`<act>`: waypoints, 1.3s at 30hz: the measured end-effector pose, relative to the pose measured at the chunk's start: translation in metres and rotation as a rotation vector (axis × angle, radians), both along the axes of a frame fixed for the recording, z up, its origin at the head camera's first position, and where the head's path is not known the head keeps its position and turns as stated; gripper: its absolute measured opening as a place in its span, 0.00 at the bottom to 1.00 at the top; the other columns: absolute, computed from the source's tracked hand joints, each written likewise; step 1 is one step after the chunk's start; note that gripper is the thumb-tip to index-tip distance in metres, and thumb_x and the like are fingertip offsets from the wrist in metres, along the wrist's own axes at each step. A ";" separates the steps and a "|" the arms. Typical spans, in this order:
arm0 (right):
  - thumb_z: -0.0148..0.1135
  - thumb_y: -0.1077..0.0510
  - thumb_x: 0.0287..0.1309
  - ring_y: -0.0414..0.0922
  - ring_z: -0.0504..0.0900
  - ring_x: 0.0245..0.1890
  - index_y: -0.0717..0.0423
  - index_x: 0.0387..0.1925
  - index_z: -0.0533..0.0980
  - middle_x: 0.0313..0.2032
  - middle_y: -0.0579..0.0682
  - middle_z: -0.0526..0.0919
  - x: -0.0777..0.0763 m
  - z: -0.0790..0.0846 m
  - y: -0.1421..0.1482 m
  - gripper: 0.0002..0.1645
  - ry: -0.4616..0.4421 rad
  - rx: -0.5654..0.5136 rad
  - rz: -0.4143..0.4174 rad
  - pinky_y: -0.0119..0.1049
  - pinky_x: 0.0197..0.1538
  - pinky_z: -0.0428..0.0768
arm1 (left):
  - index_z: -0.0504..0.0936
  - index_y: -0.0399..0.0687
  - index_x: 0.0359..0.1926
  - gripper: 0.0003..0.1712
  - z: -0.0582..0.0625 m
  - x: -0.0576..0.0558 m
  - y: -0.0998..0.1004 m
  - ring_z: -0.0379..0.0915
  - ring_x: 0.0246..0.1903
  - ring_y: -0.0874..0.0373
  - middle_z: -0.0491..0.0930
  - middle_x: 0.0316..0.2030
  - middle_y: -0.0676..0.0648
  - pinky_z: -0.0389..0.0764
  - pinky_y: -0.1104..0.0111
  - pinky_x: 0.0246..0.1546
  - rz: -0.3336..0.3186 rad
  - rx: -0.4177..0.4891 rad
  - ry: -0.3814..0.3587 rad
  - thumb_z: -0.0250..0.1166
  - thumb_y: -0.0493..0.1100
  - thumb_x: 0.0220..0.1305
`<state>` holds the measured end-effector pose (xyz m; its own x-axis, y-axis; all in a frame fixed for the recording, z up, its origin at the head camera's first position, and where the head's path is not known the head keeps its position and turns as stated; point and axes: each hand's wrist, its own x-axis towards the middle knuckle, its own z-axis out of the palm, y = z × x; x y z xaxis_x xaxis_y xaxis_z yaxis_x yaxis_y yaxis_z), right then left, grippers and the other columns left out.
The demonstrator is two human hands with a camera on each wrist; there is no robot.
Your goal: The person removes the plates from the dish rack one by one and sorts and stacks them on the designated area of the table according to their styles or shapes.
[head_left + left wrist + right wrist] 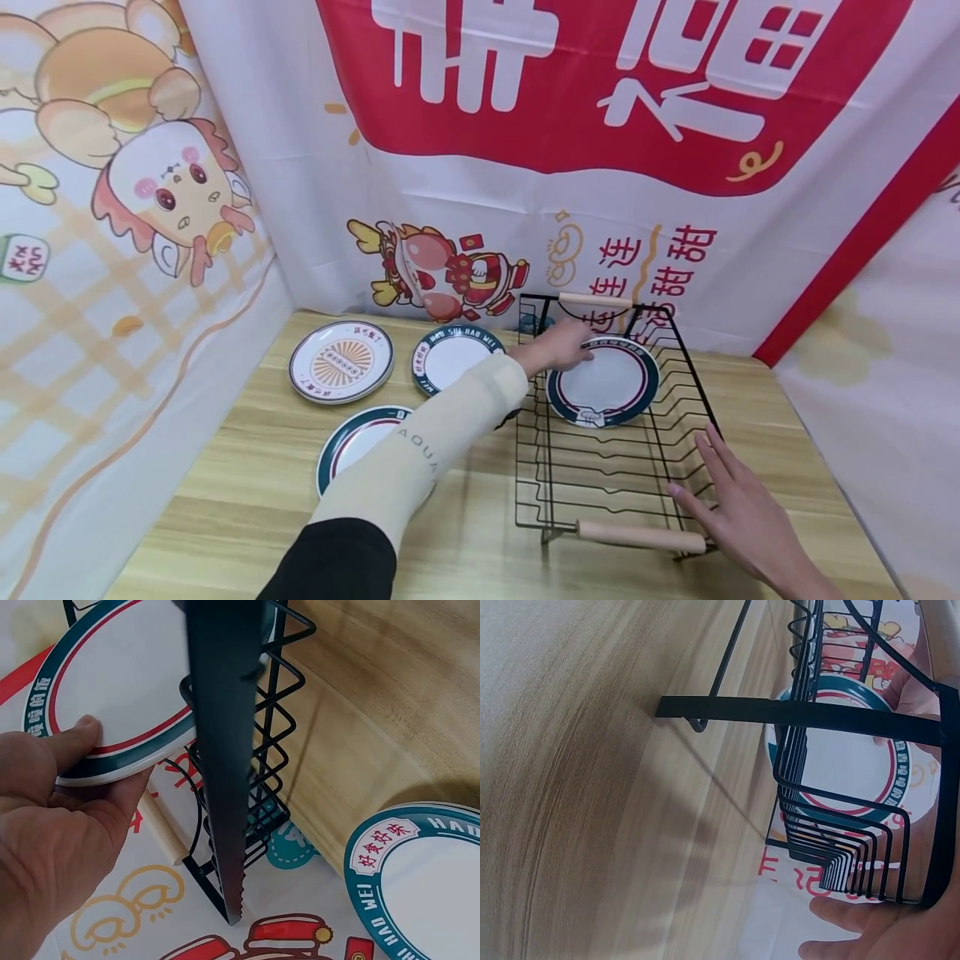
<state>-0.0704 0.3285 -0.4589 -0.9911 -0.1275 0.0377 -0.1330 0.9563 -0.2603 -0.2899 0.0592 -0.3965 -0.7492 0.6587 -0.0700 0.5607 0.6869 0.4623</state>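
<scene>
My left hand (558,346) pinches the rim of a white plate (603,383) with a dark green border and a red ring. In the left wrist view the thumb (79,742) lies on the plate's face and the fingers are behind it. The plate stands tilted among the wires at the far part of a black wire dish rack (600,475). My right hand (750,512) rests with spread, fairly straight fingers along the rack's right side near its front corner; in the right wrist view its fingers (847,915) lie beside the wires.
On the table (247,483) left of the rack lie a white plate with an orange sunburst (341,362), a green-rimmed plate (450,358) and another green-rimmed plate (360,442), partly under the left forearm. Wooden handles (641,535) cap the rack's ends. Printed cloth (465,192) hangs behind.
</scene>
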 end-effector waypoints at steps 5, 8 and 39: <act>0.60 0.31 0.71 0.77 0.62 0.71 0.64 0.82 0.53 0.83 0.65 0.49 -0.001 0.001 0.000 0.57 0.003 -0.004 0.001 0.78 0.57 0.73 | 0.86 0.44 0.49 0.09 0.001 -0.001 -0.001 0.75 0.32 0.60 0.86 0.41 0.47 0.74 0.72 0.33 -0.003 0.041 0.016 0.62 0.42 0.80; 0.60 0.31 0.71 0.77 0.62 0.71 0.64 0.82 0.53 0.83 0.64 0.48 -0.001 0.001 0.000 0.57 0.010 -0.010 0.004 0.78 0.57 0.72 | 0.86 0.44 0.54 0.12 0.004 -0.001 -0.003 0.77 0.33 0.61 0.87 0.44 0.47 0.76 0.73 0.35 0.020 0.065 0.009 0.61 0.43 0.80; 0.60 0.32 0.72 0.79 0.63 0.70 0.64 0.83 0.50 0.83 0.66 0.48 -0.002 0.002 0.001 0.58 -0.031 -0.011 0.014 0.78 0.56 0.73 | 0.84 0.38 0.60 0.16 0.060 0.034 -0.097 0.88 0.34 0.56 0.90 0.43 0.41 0.86 0.73 0.32 0.262 0.390 0.041 0.63 0.42 0.79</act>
<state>-0.0720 0.3296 -0.4569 -0.9899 -0.1414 0.0090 -0.1384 0.9513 -0.2754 -0.2561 -0.0378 -0.3368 -0.8908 0.4181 0.1780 0.4145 0.5871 0.6954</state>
